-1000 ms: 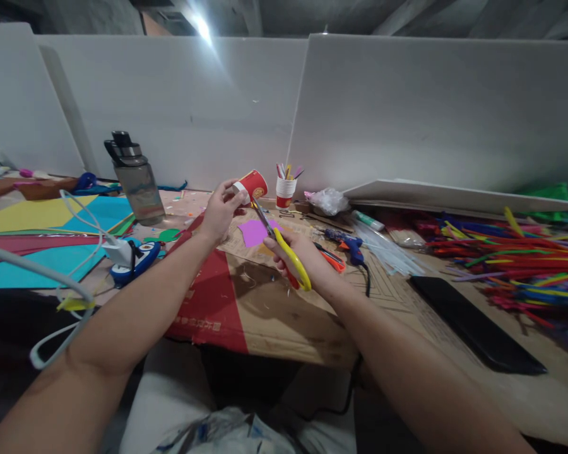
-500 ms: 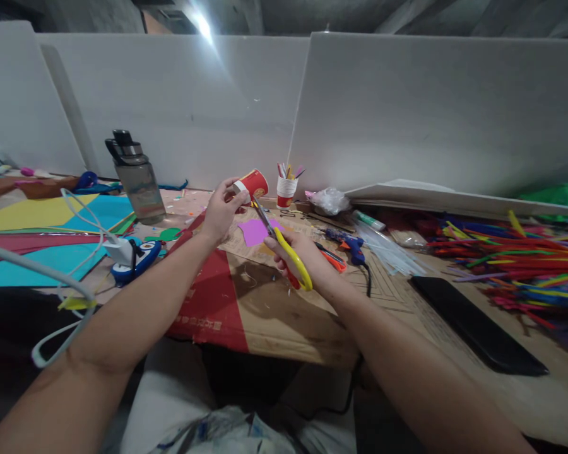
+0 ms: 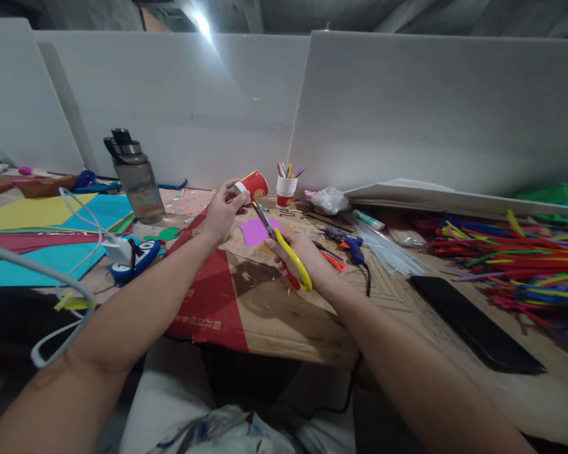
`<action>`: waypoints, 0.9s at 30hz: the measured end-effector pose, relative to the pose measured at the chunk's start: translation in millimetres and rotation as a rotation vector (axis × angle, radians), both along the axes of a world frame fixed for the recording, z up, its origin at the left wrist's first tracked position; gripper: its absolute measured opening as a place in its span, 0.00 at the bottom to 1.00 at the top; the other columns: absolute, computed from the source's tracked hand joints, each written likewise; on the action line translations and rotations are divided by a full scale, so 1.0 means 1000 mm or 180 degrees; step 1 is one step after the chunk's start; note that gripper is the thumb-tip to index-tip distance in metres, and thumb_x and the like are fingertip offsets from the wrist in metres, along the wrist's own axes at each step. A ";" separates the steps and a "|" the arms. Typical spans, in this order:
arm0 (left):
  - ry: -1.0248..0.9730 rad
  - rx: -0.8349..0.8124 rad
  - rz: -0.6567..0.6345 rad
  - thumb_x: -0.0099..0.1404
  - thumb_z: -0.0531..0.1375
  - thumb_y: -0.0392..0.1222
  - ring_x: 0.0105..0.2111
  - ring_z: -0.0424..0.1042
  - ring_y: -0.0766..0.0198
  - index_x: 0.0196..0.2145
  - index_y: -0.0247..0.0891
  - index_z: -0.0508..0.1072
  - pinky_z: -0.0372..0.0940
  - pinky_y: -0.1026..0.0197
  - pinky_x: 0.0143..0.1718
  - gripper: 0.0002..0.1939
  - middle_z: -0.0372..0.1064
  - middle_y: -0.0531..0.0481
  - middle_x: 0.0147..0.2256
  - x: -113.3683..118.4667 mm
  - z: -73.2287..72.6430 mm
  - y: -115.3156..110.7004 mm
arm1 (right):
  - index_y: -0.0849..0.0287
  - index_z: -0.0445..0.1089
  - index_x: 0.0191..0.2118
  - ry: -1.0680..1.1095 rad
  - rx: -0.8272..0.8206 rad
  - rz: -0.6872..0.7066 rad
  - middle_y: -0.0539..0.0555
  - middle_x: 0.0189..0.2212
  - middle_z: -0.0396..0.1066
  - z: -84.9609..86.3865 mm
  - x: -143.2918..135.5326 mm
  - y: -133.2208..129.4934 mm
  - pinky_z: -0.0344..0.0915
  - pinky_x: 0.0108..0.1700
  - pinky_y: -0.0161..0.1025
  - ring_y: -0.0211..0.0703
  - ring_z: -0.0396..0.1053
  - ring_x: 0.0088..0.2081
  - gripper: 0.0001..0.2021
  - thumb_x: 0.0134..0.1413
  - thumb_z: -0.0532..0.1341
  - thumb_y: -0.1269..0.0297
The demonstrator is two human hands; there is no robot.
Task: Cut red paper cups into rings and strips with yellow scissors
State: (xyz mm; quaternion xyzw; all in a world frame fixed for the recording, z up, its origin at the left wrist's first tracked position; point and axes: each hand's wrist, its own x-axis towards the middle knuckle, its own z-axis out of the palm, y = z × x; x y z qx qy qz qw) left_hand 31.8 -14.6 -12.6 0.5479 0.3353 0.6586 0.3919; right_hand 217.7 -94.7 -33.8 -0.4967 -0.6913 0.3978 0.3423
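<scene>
Left hand (image 3: 221, 211): grip curled snugly round the white end of the red paper cup (image 3: 256, 183), held tilted above the tabletop, 12 o'clock from the seat. Right hand (image 3: 288, 251): grip closed round the yellow-handled scissors (image 3: 292, 257), tips by the cup's underside at 6 o'clock; contact unclear. Progress: cup looks mostly whole, no cut visible, so any snipping seems barely begun. Purple paper (image 3: 253, 232) lies below; cup stack (image 3: 286, 189) at cup's 3 o'clock.
</scene>
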 end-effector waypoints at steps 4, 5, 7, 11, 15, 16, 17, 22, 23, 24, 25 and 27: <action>0.0024 0.0018 0.0002 0.56 0.67 0.47 0.33 0.74 0.67 0.48 0.42 0.67 0.66 0.65 0.32 0.23 0.73 0.48 0.42 0.001 0.000 -0.001 | 0.57 0.70 0.40 -0.0120 0.0090 -0.0085 0.47 0.19 0.66 0.000 0.000 0.001 0.59 0.19 0.30 0.35 0.65 0.19 0.20 0.56 0.61 0.44; 0.0028 0.0025 -0.0002 0.56 0.67 0.47 0.33 0.74 0.67 0.48 0.42 0.67 0.66 0.64 0.32 0.23 0.73 0.48 0.42 0.001 0.000 -0.002 | 0.57 0.70 0.40 -0.0135 0.0097 -0.0109 0.47 0.20 0.66 -0.001 -0.001 0.001 0.59 0.19 0.31 0.36 0.65 0.18 0.20 0.56 0.60 0.44; 0.0035 0.0028 -0.0009 0.56 0.67 0.47 0.33 0.74 0.67 0.48 0.42 0.67 0.66 0.64 0.32 0.23 0.72 0.47 0.43 0.001 0.000 -0.002 | 0.56 0.70 0.40 -0.0141 0.0109 -0.0125 0.47 0.20 0.66 -0.001 -0.001 0.001 0.59 0.19 0.31 0.36 0.64 0.18 0.19 0.57 0.60 0.44; 0.0040 -0.0012 0.0020 0.56 0.68 0.48 0.33 0.74 0.67 0.49 0.43 0.67 0.66 0.64 0.33 0.24 0.73 0.48 0.43 0.000 -0.001 -0.001 | 0.56 0.69 0.36 -0.0142 0.0195 -0.0081 0.48 0.21 0.67 -0.001 -0.001 0.001 0.59 0.20 0.30 0.35 0.64 0.19 0.18 0.56 0.60 0.44; 0.0059 0.0017 0.0038 0.56 0.68 0.47 0.33 0.74 0.67 0.48 0.43 0.67 0.66 0.64 0.34 0.24 0.73 0.48 0.43 0.000 -0.002 0.000 | 0.56 0.70 0.37 -0.0146 0.0156 -0.0057 0.47 0.20 0.66 -0.001 0.000 0.001 0.58 0.20 0.30 0.35 0.64 0.19 0.18 0.57 0.60 0.44; 0.0066 0.0029 0.0035 0.56 0.67 0.46 0.33 0.74 0.67 0.48 0.44 0.67 0.66 0.64 0.34 0.23 0.73 0.48 0.43 -0.001 -0.002 0.000 | 0.56 0.70 0.37 -0.0147 0.0163 -0.0051 0.47 0.20 0.66 -0.001 0.000 0.001 0.58 0.20 0.30 0.35 0.64 0.19 0.18 0.57 0.60 0.45; 0.0072 0.0037 0.0032 0.57 0.67 0.46 0.33 0.74 0.67 0.48 0.44 0.67 0.66 0.64 0.34 0.23 0.73 0.47 0.43 -0.001 -0.003 0.000 | 0.56 0.70 0.37 -0.0149 0.0176 -0.0056 0.47 0.20 0.66 -0.001 0.000 0.002 0.58 0.20 0.30 0.35 0.64 0.19 0.18 0.57 0.60 0.45; 0.0052 0.0050 0.0047 0.57 0.67 0.46 0.32 0.74 0.67 0.48 0.43 0.68 0.66 0.64 0.33 0.23 0.73 0.47 0.42 -0.001 -0.002 0.001 | 0.57 0.69 0.36 -0.0115 0.0171 -0.0069 0.47 0.20 0.66 -0.002 -0.001 0.001 0.57 0.20 0.30 0.35 0.63 0.19 0.19 0.56 0.60 0.44; 0.0043 0.0047 0.0045 0.57 0.67 0.45 0.32 0.74 0.67 0.48 0.42 0.68 0.66 0.64 0.32 0.23 0.73 0.48 0.42 -0.001 -0.002 0.001 | 0.57 0.69 0.36 -0.0120 0.0193 -0.0066 0.47 0.20 0.66 -0.002 -0.001 0.001 0.57 0.20 0.30 0.35 0.63 0.19 0.19 0.56 0.60 0.44; 0.0035 0.0043 0.0041 0.57 0.67 0.45 0.32 0.74 0.68 0.48 0.42 0.68 0.66 0.64 0.32 0.23 0.73 0.48 0.42 -0.001 -0.002 0.001 | 0.57 0.69 0.36 -0.0129 0.0228 -0.0066 0.47 0.20 0.66 -0.001 0.000 0.000 0.57 0.20 0.30 0.34 0.63 0.19 0.18 0.56 0.60 0.44; 0.0028 0.0038 0.0033 0.57 0.67 0.45 0.32 0.74 0.68 0.48 0.42 0.68 0.66 0.64 0.32 0.23 0.73 0.48 0.42 -0.001 -0.002 0.001 | 0.57 0.69 0.36 -0.0143 0.0260 -0.0074 0.47 0.20 0.66 -0.001 0.000 0.000 0.57 0.21 0.30 0.34 0.63 0.19 0.18 0.57 0.59 0.44; 0.0032 0.0027 0.0022 0.57 0.67 0.45 0.32 0.73 0.68 0.48 0.42 0.68 0.66 0.64 0.32 0.22 0.73 0.48 0.41 -0.001 -0.003 0.001 | 0.57 0.70 0.36 -0.0163 0.0293 -0.0088 0.47 0.20 0.66 -0.001 0.000 0.000 0.58 0.21 0.30 0.34 0.64 0.20 0.18 0.57 0.59 0.44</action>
